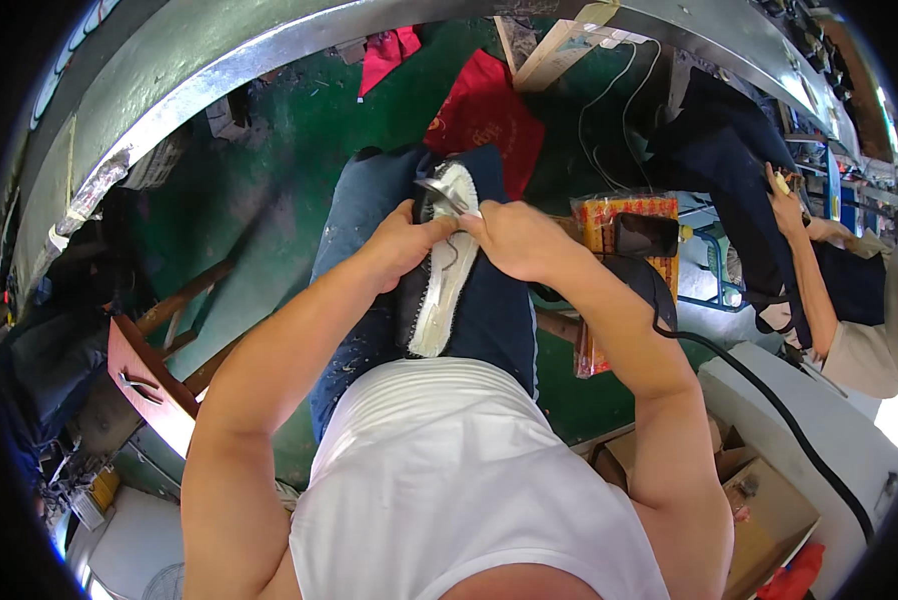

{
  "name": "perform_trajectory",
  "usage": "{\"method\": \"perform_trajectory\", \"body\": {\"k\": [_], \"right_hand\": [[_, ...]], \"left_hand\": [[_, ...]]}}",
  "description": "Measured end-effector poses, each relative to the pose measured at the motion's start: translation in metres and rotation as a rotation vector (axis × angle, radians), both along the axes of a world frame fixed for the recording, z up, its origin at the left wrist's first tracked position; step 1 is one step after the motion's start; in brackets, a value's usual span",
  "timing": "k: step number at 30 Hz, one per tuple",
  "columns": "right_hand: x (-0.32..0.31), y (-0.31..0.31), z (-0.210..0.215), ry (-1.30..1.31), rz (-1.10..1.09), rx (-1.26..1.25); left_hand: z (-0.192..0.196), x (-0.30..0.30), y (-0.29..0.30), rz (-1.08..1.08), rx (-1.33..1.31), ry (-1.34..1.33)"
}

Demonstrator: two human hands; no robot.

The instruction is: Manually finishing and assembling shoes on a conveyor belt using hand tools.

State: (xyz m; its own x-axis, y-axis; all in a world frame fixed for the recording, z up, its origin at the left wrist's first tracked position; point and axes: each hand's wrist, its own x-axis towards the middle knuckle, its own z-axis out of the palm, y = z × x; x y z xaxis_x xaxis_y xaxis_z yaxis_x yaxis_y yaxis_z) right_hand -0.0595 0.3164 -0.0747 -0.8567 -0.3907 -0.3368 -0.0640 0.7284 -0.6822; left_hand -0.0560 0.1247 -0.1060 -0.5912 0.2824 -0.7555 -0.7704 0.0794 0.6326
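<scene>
Across my lap lies a shoe (434,318), sole up, with a whitish bottom, a stitched rim and a dark upper along its left side. My left hand (406,243) is closed on the shoe's left edge, its thumb on the sole. My right hand (517,238) is closed round a metal-bladed tool (443,194), and its shiny blade points left over the forward half of the sole. The tool's handle is hidden in my fist, so its exact kind does not show. A thin dark curl, maybe thread, lies on the sole below my hands.
A metal bench edge (259,62) arches across the far side. Left stands a wooden piece (154,400) with pliers (141,385) on it. Right are red-yellow packages (599,212), a dark phone-like slab (647,235), a black cable (769,390) and a cardboard box (784,520). Another person's hand (787,205) shows far right.
</scene>
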Motion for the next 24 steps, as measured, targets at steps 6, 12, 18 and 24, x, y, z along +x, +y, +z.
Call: {"method": "perform_trajectory", "body": {"k": [6,12,18,24], "right_hand": [[0.009,0.002,0.014,0.055,-0.066,-0.133],[0.018,0.004,0.017,0.032,0.026,0.081],[0.028,0.009,0.004,-0.319,-0.112,-0.053],[0.092,0.033,-0.017,-0.465,-0.444,-0.286]], "left_hand": [[0.009,0.001,-0.001,-0.04,-0.047,0.012],[0.008,0.004,-0.003,-0.067,-0.022,-0.003],[-0.025,0.011,-0.012,-0.125,-0.106,0.244],[-0.024,0.021,-0.04,0.104,-0.249,0.403]]}}
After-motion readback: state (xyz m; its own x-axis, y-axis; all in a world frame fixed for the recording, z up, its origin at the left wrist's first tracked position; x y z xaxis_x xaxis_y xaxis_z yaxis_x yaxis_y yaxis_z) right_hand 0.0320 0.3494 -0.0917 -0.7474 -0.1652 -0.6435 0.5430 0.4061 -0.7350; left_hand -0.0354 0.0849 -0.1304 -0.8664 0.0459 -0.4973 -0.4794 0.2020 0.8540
